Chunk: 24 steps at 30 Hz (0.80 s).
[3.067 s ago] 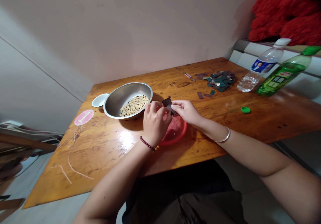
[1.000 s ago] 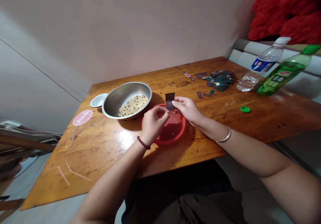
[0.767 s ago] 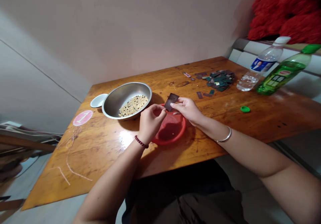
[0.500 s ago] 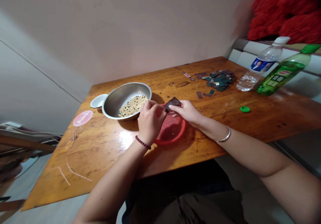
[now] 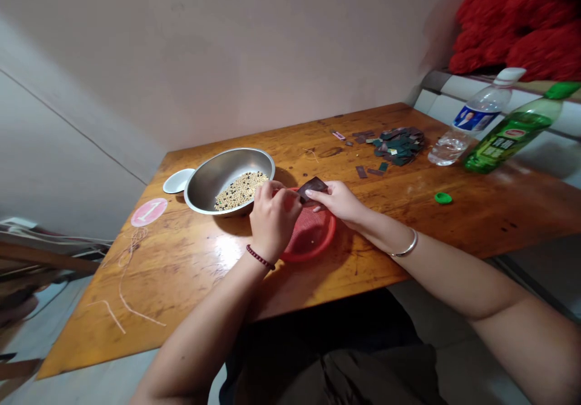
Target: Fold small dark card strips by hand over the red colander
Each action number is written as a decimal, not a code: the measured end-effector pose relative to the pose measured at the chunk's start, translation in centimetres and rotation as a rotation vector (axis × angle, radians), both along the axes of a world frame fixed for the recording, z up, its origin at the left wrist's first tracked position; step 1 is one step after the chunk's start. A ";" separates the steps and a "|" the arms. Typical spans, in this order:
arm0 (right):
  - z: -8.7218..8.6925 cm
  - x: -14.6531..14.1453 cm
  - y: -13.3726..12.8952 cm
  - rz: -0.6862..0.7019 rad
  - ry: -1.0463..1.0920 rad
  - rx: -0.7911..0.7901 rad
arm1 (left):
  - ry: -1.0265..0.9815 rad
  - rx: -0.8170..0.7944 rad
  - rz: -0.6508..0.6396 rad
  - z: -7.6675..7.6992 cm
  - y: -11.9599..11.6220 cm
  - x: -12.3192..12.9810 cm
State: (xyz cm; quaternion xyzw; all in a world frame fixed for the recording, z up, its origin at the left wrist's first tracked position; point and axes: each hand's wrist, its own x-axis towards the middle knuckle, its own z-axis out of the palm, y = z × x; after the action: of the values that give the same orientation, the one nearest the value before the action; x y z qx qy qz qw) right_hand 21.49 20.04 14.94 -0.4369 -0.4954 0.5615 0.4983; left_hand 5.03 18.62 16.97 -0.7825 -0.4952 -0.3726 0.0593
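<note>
Between thumb and fingers, my right hand (image 5: 338, 199) grips a dark flat piece (image 5: 314, 187) over a red mesh basket (image 5: 313, 250). My left hand (image 5: 276, 211) is at the left side of that piece, its fingers bent and pressed together; what they hold, if anything, is hidden. Just behind and left of my left hand, a steel bowl (image 5: 200, 184) contains pale beads or beans mixed with some dark ones. A small white dish (image 5: 177, 181) touches or nearly touches the bowl's left side.
On the wooden table (image 5: 190, 272) lie a pink disc marked 1 (image 5: 149, 212), loose string (image 5: 121, 290), a pile of dark pieces (image 5: 399, 146) and a green cap (image 5: 443, 198). A clear bottle (image 5: 472, 117) and a green bottle (image 5: 511, 132) stand at the right.
</note>
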 end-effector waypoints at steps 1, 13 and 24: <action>0.0 0.0 0.0 -0.003 0.000 0.000 | -0.007 0.006 0.013 0.0 0.0 0.0; -0.3 0.1 0.4 -0.042 -0.004 0.026 | -0.069 0.007 0.021 0.5 0.8 -0.7; 0.2 0.0 0.0 -0.036 -0.011 0.007 | 0.025 0.100 -0.042 -0.2 0.3 -0.1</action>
State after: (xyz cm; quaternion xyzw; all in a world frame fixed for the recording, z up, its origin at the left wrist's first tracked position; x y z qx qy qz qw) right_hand 21.48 20.06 15.10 -0.4469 -0.4922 0.5484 0.5072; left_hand 4.89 18.89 16.81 -0.7935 -0.4587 -0.3881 0.0967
